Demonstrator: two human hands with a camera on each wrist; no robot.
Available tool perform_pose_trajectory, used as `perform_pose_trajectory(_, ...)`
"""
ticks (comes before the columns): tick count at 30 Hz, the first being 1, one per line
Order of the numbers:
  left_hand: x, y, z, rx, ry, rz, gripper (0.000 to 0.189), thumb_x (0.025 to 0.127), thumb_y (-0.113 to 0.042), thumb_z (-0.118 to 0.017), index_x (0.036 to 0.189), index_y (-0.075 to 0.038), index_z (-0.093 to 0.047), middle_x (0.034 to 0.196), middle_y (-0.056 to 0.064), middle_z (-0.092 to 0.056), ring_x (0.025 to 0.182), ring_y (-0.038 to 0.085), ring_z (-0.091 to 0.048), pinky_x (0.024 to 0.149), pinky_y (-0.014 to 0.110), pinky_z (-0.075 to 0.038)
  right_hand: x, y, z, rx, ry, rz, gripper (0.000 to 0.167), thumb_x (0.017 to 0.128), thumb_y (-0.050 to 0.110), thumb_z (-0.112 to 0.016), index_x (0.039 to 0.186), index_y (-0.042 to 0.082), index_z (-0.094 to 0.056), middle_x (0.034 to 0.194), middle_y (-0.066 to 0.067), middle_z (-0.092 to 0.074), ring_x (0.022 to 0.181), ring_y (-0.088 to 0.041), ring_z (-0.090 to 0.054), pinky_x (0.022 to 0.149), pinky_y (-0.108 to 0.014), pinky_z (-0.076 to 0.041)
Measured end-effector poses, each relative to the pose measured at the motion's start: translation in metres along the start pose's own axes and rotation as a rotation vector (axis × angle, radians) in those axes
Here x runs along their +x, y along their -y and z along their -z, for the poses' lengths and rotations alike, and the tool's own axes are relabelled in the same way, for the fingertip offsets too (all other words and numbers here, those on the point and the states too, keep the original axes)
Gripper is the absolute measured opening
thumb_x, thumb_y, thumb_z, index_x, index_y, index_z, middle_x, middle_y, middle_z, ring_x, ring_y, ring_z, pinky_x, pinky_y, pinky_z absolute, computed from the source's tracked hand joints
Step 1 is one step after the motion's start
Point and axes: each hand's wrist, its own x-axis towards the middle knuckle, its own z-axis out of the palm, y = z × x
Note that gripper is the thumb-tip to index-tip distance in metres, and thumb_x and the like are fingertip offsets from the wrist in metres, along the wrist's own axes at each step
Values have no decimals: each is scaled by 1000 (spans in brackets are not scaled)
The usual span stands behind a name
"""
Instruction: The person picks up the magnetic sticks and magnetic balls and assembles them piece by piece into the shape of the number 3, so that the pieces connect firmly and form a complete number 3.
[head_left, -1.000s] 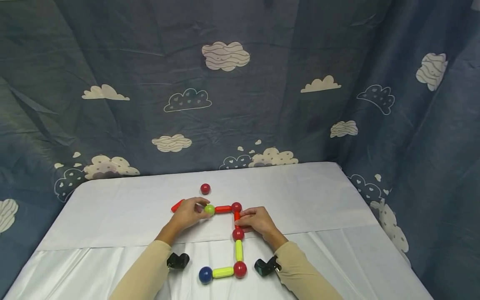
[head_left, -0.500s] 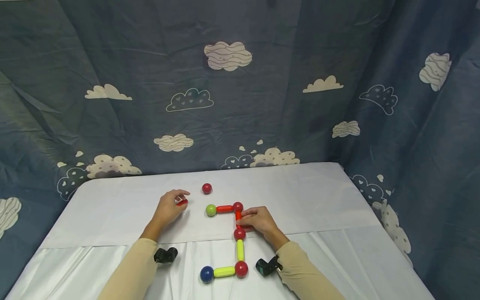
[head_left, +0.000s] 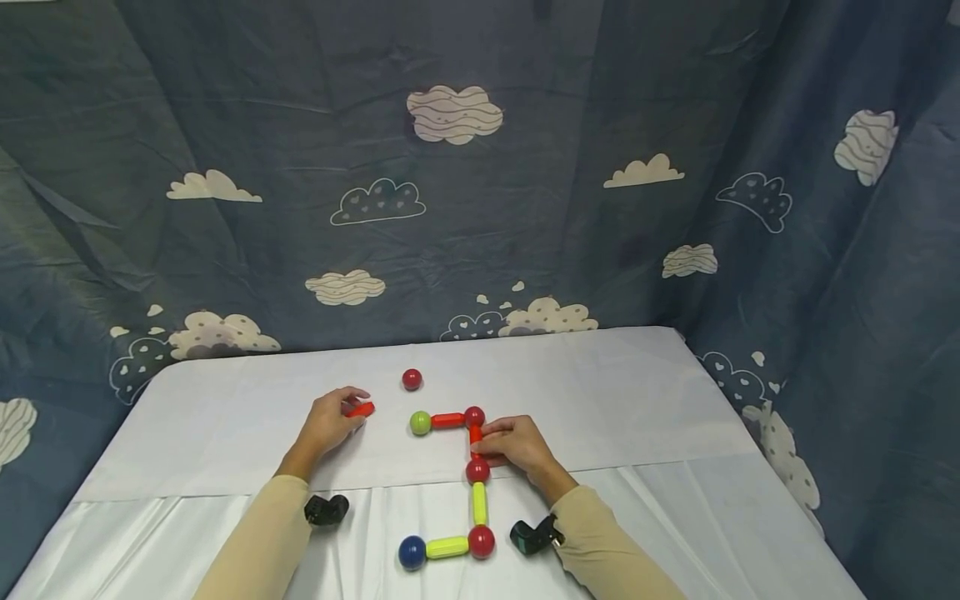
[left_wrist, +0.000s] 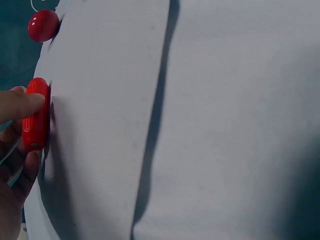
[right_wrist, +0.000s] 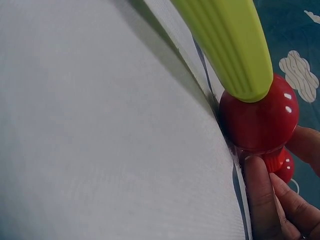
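My left hand (head_left: 330,419) pinches a loose red rod (left_wrist: 35,116) between thumb and fingers, left of a chain of balls and rods. The chain starts at a green ball (head_left: 420,423). It runs along a red rod (head_left: 448,421) to a red ball (head_left: 474,416), then down a second red rod to another red ball (right_wrist: 260,117). From there a yellow-green rod (head_left: 479,505) leads to a red ball (head_left: 482,542), and one more (head_left: 447,547) joins it to a blue ball (head_left: 412,552). With its fingertips my right hand (head_left: 517,444) holds the chain's upright red rod (head_left: 475,435).
A single red ball (head_left: 412,380) lies toward the table's back edge, behind the chain. White cloth (head_left: 600,400) covers the table, with a seam across it. A dark blue cloud-print curtain (head_left: 525,233) hangs behind and to the right.
My left hand has let go of the green ball, moved left and picked up the loose red rod. My right hand has stayed on the chain's red rod.
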Motion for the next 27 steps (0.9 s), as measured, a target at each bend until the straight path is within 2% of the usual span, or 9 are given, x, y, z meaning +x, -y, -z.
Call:
perform_pose_trajectory(7, 1, 2, 0, 26, 19, 2, 28, 82, 1, -67, 110, -2, -68, 101, 15, -64, 92, 29, -56, 88, 47, -44, 1, 0, 1, -23, -12, 4, 33, 72, 11, -84, 100, 1, -71, 79, -4, -70, 71, -14, -65, 68, -27, -55)
perform_pose_trajectory(10, 1, 2, 1, 37, 40, 19, 29, 80, 3, -67, 109, -3, -69, 102, 15, -64, 94, 29, -55, 89, 47, -43, 0, -1, 1, 2, 1, 3, 33, 72, 9, -84, 101, -1, -70, 80, -6, -70, 71, -15, -66, 66, -28, -56)
perform_pose_trajectory(16, -2, 2, 3, 31, 58, 31, 28, 81, -1, -72, 108, -4, -70, 103, 13, -65, 95, 28, -55, 90, 48, -42, 0, 1, 0, 4, 5, 6, 33, 72, 8, -84, 101, -1, -70, 80, -6, -70, 71, -15, -67, 66, -29, -56)
perform_pose_trajectory(24, -13, -5, 3, 19, 90, 28, 29, 81, -6, -75, 109, -6, -70, 97, 7, -64, 86, 21, -53, 79, 37, -45, 0, 0, -1, -14, -7, 6, 32, 72, 10, -84, 99, 0, -71, 79, -5, -70, 71, -14, -66, 68, -28, -56)
perform_pose_trajectory(27, -19, -10, 4, -28, 111, 27, 29, 81, -5, -75, 109, -7, -70, 97, 6, -64, 83, 20, -54, 71, 32, -48, 0, 0, -1, -2, 3, 7, 32, 73, 9, -84, 100, -1, -70, 80, -6, -71, 71, -15, -67, 67, -29, -56)
